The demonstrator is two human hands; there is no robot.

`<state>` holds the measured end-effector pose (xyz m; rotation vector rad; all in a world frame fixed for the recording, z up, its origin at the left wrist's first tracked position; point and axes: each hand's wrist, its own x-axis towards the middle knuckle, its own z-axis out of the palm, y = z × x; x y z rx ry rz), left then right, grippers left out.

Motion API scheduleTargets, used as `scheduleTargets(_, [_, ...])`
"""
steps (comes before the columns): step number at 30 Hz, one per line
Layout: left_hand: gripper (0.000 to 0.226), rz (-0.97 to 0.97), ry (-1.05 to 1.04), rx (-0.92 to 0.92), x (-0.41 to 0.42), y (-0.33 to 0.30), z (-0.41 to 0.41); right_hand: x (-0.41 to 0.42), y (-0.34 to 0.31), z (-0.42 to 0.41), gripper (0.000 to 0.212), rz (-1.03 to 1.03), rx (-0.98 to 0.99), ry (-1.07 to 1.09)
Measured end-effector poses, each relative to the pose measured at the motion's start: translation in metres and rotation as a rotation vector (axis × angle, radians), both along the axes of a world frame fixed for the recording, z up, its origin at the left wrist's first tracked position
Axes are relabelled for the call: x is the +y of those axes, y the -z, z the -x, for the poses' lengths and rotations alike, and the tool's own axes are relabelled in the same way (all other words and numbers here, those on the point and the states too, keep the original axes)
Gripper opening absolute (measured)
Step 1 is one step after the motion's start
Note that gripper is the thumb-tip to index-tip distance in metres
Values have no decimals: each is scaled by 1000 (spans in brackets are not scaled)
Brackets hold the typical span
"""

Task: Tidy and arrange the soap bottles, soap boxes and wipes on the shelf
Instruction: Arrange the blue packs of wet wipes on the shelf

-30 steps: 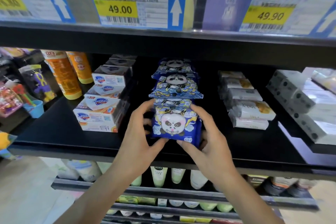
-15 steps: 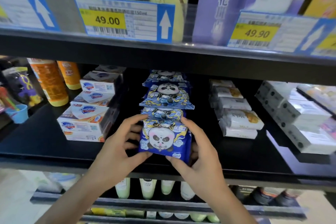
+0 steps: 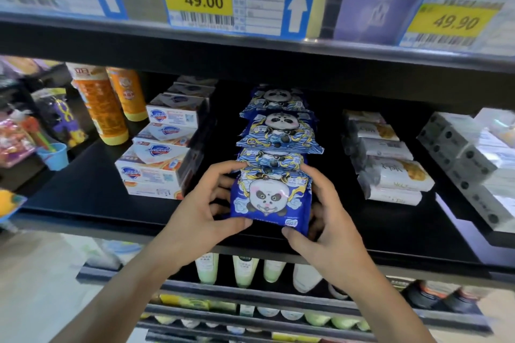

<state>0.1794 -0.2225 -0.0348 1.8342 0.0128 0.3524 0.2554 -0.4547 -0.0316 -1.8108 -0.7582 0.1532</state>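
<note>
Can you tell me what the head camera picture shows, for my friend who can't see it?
Two hands, the left hand and the right hand, hold the front panda wipes pack at the head of a row on a black shop shelf. Soap boxes and orange bottles stand to its left, pale packs to its right.

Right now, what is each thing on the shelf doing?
Front panda wipes pack: upright, held at both sides.
Left hand: grips the pack's left side.
Right hand: grips its right side.
Panda packs behind: in a row.
Soap boxes: stacked.
Orange bottles: standing.
</note>
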Motion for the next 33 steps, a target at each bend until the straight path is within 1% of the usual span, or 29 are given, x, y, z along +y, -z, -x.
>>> scheduleTargets(5, [85,8,36,38,-1,-3,-1,-3,4,-7,90,-78,64,0])
scheduleTargets(11, [80,47,77,71,1,-5,1,-8,2,-10,82,-193,189,-86])
scheduleTargets(16, [85,58,102,93,1,-5,-1,-11,-3,-10,77,-214,216,-100])
scheduleTargets(19, [89,117,123,115,4,-9,-3,-11,-5,-8,71,-235,245,-114])
scheduleTargets(21, [89,148,137,132,6,-12,-3,-10,-6,-6,69,-234,255,-108])
scheduleTargets(25, [87,148,141,134,4,-12,-2,-9,-9,-3,66,-242,261,-98])
scheduleTargets(27, [88,109,128,129,4,-9,-2,-10,-9,-2,66,-245,259,-87])
scheduleTargets(30, [96,-48,124,118,1,-7,-1,-10,-8,-2,64,-218,241,-76])
scheduleTargets(33, [110,-167,44,30,-5,-5,4,-9,-8,-1,61,-200,232,-83])
